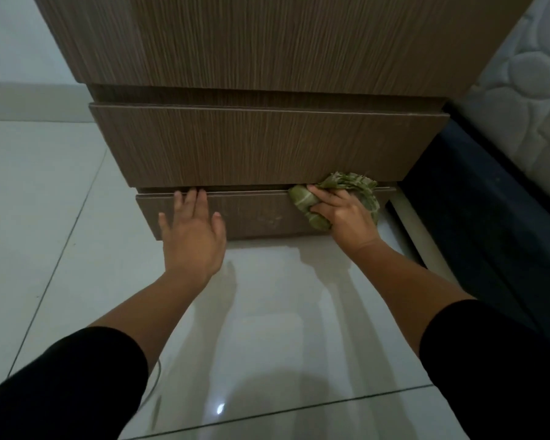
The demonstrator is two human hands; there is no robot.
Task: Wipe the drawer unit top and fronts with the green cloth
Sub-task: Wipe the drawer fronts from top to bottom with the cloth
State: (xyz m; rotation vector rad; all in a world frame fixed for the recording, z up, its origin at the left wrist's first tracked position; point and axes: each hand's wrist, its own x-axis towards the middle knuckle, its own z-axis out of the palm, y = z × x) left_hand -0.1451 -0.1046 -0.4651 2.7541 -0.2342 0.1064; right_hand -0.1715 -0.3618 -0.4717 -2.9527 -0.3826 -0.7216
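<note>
A brown wood-grain drawer unit (pixel 267 144) fills the upper middle of the head view, seen from above, with its top and two drawer fronts showing. My right hand (pixel 346 214) is closed on the crumpled green cloth (pixel 308 201) and presses it against the right end of the bottom drawer front (pixel 251 214), at its upper edge. My left hand (pixel 191 230) lies flat on the left part of that same front, fingers spread, fingertips over its top edge. Faint smudges show on the front between the two hands.
A glossy white tiled floor (pixel 261 328) runs beneath and to the left of the unit. On the right stands a dark bed base (pixel 477 217) with a white quilted mattress (pixel 531 90), close beside the unit. A white wall (pixel 13 42) is at upper left.
</note>
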